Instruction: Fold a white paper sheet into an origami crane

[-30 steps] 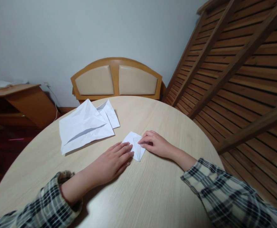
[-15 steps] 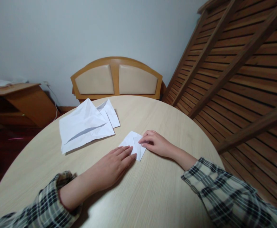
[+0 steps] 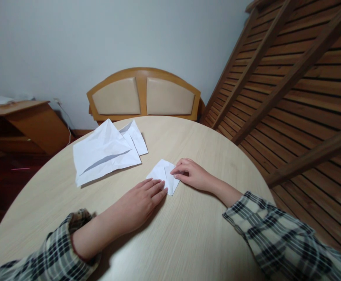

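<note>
A small white folded paper [image 3: 160, 170] lies on the table, with a loose flap on its right half. My left hand [image 3: 141, 200] rests flat, fingers stretched out, its fingertips on the paper's near left side. From the right, my right hand [image 3: 192, 174] has thumb and forefinger pinched at the edge of the flap. The exact contact under those fingertips is partly hidden.
A round pale wooden table [image 3: 217, 156] carries a large creased white paper piece [image 3: 100, 152] overlapping a smaller folded one [image 3: 137, 137] at the back left. Beyond stands a padded headboard [image 3: 170, 97]. Wooden slats [image 3: 299, 82] lean at the right; a cabinet [image 3: 32, 128] is left.
The view has tilted very slightly, so the table sits a little higher in it. Both hands keep almost the same places on the small folded paper.
</note>
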The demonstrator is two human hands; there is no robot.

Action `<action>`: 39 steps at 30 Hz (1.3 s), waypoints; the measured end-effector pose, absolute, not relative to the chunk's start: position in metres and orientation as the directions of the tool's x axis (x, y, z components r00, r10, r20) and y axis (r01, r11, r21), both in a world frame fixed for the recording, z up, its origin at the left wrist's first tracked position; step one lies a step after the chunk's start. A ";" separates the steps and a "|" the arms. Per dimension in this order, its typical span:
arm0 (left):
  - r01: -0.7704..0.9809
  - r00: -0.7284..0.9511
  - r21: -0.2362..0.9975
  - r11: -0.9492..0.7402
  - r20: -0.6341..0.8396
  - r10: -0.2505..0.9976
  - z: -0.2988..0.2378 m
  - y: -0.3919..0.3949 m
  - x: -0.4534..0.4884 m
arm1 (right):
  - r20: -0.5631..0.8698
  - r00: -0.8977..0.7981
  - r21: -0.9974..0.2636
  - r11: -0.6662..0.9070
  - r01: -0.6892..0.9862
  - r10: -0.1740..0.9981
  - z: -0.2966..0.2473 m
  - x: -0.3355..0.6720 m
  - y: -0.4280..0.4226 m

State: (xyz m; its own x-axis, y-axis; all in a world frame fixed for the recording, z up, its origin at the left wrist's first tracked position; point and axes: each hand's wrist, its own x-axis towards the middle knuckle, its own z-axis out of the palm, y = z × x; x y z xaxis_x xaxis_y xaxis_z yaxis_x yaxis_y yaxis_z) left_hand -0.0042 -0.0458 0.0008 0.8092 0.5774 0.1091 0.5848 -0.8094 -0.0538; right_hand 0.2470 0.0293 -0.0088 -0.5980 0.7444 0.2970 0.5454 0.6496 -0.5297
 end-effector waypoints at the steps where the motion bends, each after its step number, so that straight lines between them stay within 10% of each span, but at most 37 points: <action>1: 0.584 0.809 -0.055 -0.810 0.116 0.576 -0.001 -0.046 -0.004 | 0.295 -0.598 -0.533 0.648 0.544 0.745 -0.009 0.247 0.029; 39: 0.497 0.800 0.250 -0.831 0.239 0.551 0.002 -0.026 -0.005 | 0.297 -0.592 -0.550 0.642 0.534 0.749 -0.009 0.248 0.030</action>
